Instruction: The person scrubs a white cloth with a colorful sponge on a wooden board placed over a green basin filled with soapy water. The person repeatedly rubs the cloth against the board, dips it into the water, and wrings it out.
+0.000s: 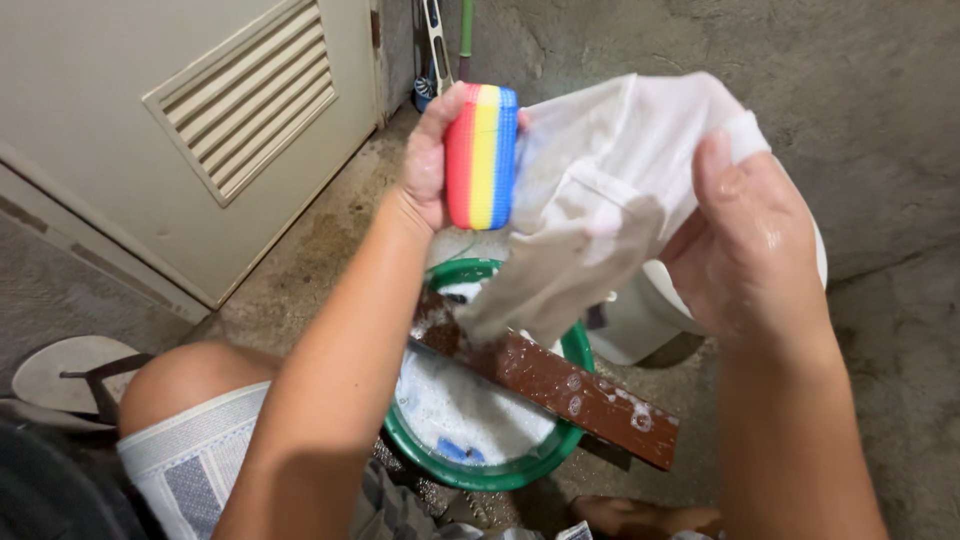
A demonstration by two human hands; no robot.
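To scrub well, I judge I should keep the white cloth (610, 190) stretched taut and run the brush flat across it, letting drips fall into the green basin (575, 345). My left hand (428, 160) has its grip closed around the rainbow-striped brush (482, 155), raised high above the basin, forearm angled up. My right hand (750, 240) pinches the cloth's upper edge, fingers closed; the cloth hangs down toward the brown board (580, 392) lying across the basin
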